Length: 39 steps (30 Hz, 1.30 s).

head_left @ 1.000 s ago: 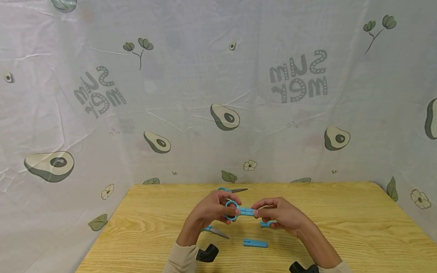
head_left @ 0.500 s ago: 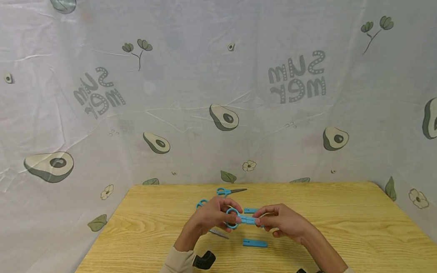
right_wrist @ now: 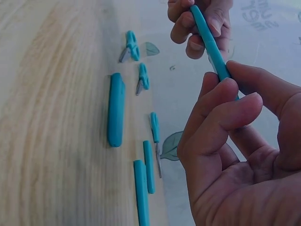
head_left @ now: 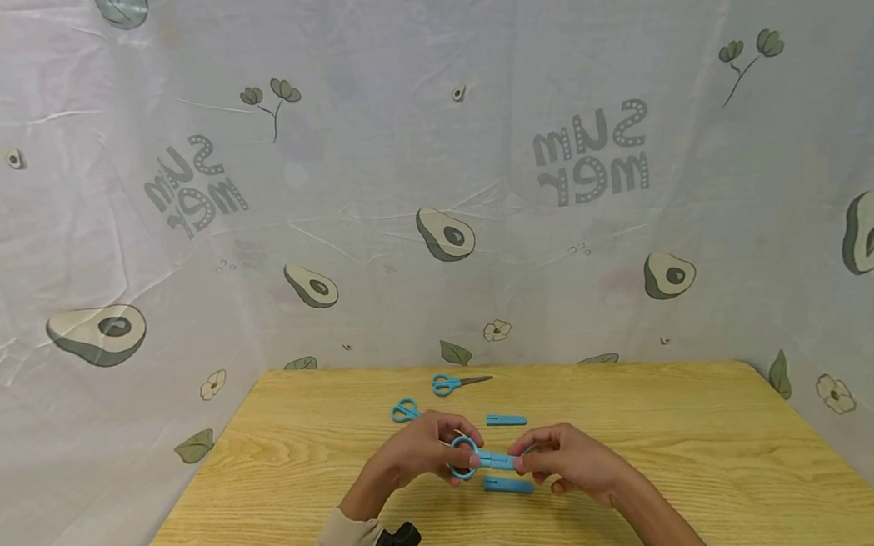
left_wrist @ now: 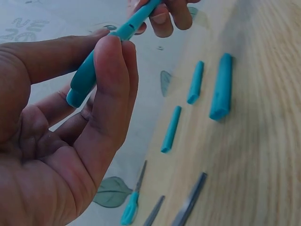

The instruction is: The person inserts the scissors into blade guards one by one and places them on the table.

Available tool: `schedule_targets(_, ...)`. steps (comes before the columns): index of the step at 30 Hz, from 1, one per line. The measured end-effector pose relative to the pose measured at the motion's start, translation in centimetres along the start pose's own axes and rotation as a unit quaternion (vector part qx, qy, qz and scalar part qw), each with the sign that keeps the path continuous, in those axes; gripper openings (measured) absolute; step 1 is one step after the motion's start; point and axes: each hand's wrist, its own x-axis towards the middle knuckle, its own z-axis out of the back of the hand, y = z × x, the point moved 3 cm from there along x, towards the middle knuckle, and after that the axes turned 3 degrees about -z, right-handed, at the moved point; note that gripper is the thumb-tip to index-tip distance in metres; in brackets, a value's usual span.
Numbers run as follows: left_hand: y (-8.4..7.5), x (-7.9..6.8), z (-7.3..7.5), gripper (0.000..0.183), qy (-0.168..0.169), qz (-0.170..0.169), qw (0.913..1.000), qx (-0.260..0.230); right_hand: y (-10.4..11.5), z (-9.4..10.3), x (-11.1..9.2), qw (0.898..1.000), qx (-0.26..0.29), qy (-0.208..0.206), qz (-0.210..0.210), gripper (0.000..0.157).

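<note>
My left hand point(head_left: 426, 452) pinches blue-handled scissors point(left_wrist: 84, 77) near their finger loops, between thumb and fingertips. A blue blade cover point(head_left: 501, 461) is over their blades, and my right hand point(head_left: 571, 461) pinches its far end with thumb and fingers. The scissors lie level between the two hands, raised over the table, with the loops to the left. In the head view they hang just behind a loose blue cover point(head_left: 508, 485). The blades are hidden inside the cover.
Uncovered scissors point(head_left: 447, 385) lie at the back of the wooden table point(head_left: 696, 464), and another pair point(head_left: 404, 410) is partly behind my left hand. A second loose cover point(head_left: 506, 421) lies beyond the hands. A printed cloth point(head_left: 384, 161) hangs behind the table.
Both hands have come down and nearer to me, with the covered scissors between them. The back scissors and the farther loose cover now show more fully. Both hands keep their pinch.
</note>
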Motion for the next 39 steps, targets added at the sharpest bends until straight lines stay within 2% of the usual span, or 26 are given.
schedule_targets(7,0.4,-0.4,-0.2,0.033,0.004,0.008,0.9999,0.011,-0.5,-0.2,-0.3,1.000,-0.002,0.006,-0.010,0.028)
schedule_targets(18,0.8,-0.3,-0.7,0.023,0.016,0.021,0.9996,0.013,-1.5,-0.2,-0.6,1.000,-0.013,0.000,-0.027,0.029)
schedule_targets(24,1.6,-0.9,-0.6,0.018,0.014,0.034,0.9993,0.010,-1.8,-0.6,-0.6,0.999,-0.010,0.012,-0.031,0.027)
schedule_targets(39,3.4,-2.2,-0.3,0.021,0.024,0.050,0.9984,-0.010,-3.2,-1.3,-0.2,0.999,0.005,0.036,-0.027,0.024)
